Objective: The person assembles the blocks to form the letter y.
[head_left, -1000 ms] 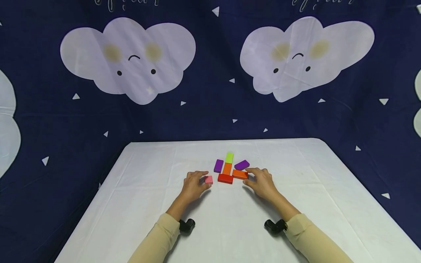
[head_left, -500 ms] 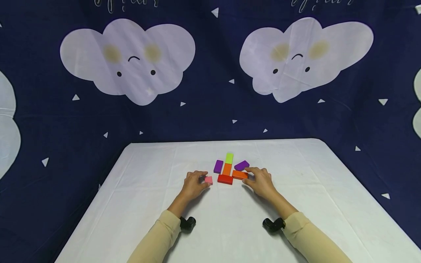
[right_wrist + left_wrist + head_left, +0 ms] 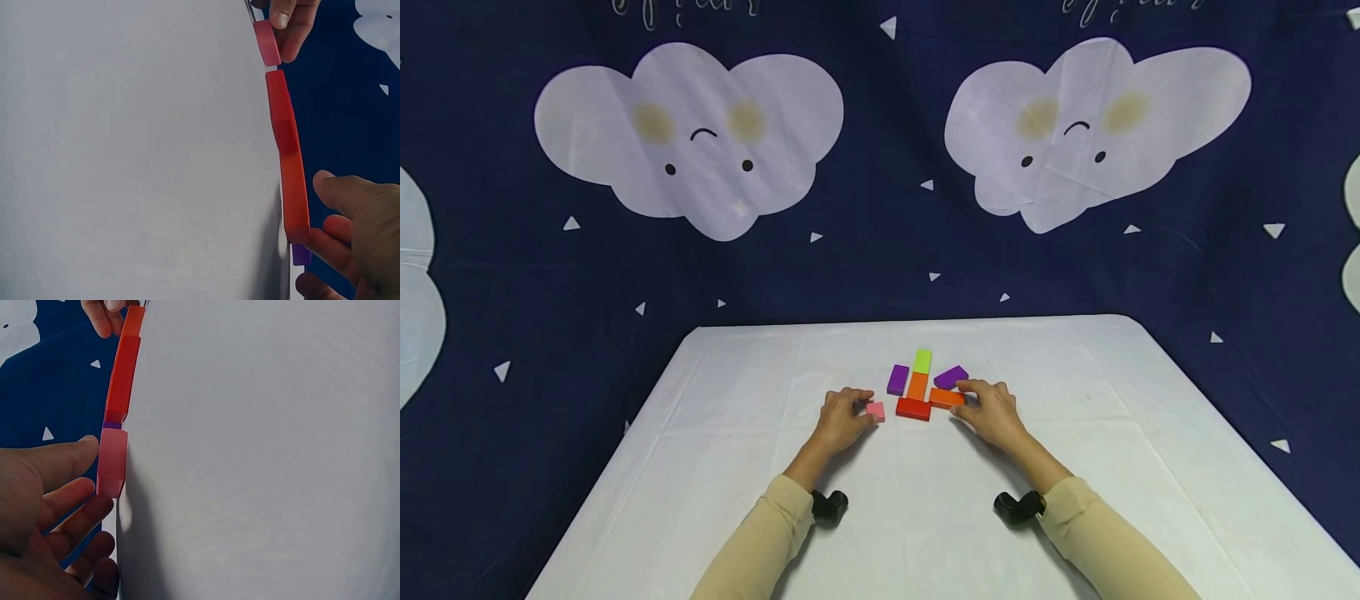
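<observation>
My left hand (image 3: 841, 421) pinches a small pink block (image 3: 876, 412) at its left side, thumb near and fingers beyond. In the left wrist view the thumb tip and index finger lie right at the pink block (image 3: 112, 461). My right hand (image 3: 994, 414) is around the right end of an orange block (image 3: 947, 398). The right wrist view has a fingertip against that orange block's end (image 3: 295, 200), with the thumb a little apart from it. Between the hands lies a red block (image 3: 913, 409), its right end meeting the orange block.
Behind the red block a second orange block (image 3: 917, 386) points away, with a lime green block (image 3: 922, 361) at its far end. Purple blocks lie left (image 3: 898, 380) and right (image 3: 951, 377) of it. A white cloth (image 3: 880, 517) covers the table; a dark blue cloud-patterned curtain (image 3: 880, 275) hangs behind.
My right hand has shifted slightly left along the orange block's end, and its forearm has moved inward a little. The left hand and the blocks stay nearly where they were.
</observation>
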`<state>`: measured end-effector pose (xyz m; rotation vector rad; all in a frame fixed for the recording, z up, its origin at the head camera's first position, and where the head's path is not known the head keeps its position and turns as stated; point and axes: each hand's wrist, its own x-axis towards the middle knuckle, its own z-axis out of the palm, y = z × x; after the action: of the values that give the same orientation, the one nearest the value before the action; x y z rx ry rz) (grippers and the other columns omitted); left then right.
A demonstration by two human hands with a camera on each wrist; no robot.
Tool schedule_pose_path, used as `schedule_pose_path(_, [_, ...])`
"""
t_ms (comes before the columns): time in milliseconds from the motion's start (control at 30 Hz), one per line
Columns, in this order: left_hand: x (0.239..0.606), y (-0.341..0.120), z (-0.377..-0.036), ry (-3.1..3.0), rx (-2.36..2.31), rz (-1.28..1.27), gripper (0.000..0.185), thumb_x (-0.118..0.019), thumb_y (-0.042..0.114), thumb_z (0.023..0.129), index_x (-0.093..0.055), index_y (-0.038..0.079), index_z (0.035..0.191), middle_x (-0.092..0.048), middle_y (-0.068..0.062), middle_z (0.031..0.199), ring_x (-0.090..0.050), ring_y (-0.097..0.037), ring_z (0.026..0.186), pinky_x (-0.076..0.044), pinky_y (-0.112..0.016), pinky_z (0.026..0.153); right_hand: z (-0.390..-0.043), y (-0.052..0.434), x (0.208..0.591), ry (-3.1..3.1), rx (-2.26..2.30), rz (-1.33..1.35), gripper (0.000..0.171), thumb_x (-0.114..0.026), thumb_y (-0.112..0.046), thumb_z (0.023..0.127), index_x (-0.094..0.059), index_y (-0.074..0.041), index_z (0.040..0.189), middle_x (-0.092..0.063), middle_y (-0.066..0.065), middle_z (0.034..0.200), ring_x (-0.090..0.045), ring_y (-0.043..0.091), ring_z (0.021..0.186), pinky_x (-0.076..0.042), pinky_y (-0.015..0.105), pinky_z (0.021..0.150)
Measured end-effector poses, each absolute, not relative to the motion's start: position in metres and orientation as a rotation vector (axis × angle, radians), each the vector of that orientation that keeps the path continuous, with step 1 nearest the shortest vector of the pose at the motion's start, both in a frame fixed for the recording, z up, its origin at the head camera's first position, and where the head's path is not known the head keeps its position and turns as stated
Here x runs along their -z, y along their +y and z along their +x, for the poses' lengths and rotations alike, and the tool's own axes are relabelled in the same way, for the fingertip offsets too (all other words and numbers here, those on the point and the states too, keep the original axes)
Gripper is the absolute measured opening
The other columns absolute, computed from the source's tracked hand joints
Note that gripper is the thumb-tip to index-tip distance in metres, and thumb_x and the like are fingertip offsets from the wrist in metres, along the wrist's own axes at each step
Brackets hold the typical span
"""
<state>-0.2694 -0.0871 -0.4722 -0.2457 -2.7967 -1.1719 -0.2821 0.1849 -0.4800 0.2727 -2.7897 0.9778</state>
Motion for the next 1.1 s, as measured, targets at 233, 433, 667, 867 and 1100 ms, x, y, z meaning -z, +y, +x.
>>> schedule_pose_path(233, [0.4733, -0.0880, -0.2701, -2.790, 1.211, -0.266, 0.036, -0.074, 0.013, 0.078, -0.068, 0.008, 0.113, -0.065, -0.009, 0.108, -0.044, -0.022, 0.097, -0.037, -0.033, 0.081, -0.2856, 0.1856, 0.4842, -2.779, -1.001, 0.256, 0.046, -0.074, -0.024, 0.077, -0.065, -0.010, 0.119, -0.067, 0.011, 0.118, -0.045, 0.030, 0.097, -0.028, 0.040, 0.081])
schedule_pose_path(433, [0.4738, -0.0883, -0.2712, -2.778, 1.255, -0.285, 0.034, -0.074, 0.011, 0.078, -0.068, 0.007, 0.111, -0.065, -0.010, 0.107, -0.044, -0.021, 0.096, -0.037, -0.033, 0.081, -0.2879, 0.1859, 0.4859, -2.778, -0.991, 0.254, 0.042, -0.074, -0.024, 0.076, -0.067, -0.012, 0.115, -0.067, 0.010, 0.119, -0.045, 0.027, 0.092, -0.028, 0.039, 0.078])
schedule_pose_path(667, [0.4758, -0.0897, -0.2723, -2.770, 1.274, -0.310, 0.033, -0.074, 0.008, 0.076, -0.069, 0.006, 0.109, -0.064, -0.011, 0.104, -0.043, -0.020, 0.094, -0.036, -0.031, 0.078, -0.2902, 0.1873, 0.4883, -2.793, -0.993, 0.249, 0.039, -0.074, -0.023, 0.077, -0.068, -0.013, 0.114, -0.067, 0.011, 0.119, -0.043, 0.027, 0.091, -0.026, 0.038, 0.076])
schedule_pose_path(867, [0.4756, -0.0890, -0.2720, -2.779, 1.275, -0.324, 0.032, -0.073, 0.008, 0.077, -0.069, 0.007, 0.108, -0.064, -0.010, 0.105, -0.043, -0.020, 0.094, -0.036, -0.030, 0.079, -0.2899, 0.1883, 0.4886, -2.789, -1.000, 0.255, 0.037, -0.074, -0.022, 0.077, -0.069, -0.012, 0.113, -0.067, 0.012, 0.118, -0.042, 0.027, 0.091, -0.025, 0.038, 0.076])
schedule_pose_path(1100, [0.4767, -0.0901, -0.2730, -2.783, 1.285, -0.342, 0.033, -0.073, 0.005, 0.076, -0.069, 0.007, 0.108, -0.064, -0.009, 0.104, -0.044, -0.020, 0.095, -0.037, -0.031, 0.080, -0.2916, 0.1879, 0.4899, -2.790, -0.987, 0.271, 0.038, -0.074, -0.022, 0.077, -0.069, -0.013, 0.114, -0.067, 0.011, 0.117, -0.042, 0.026, 0.091, -0.025, 0.038, 0.075])
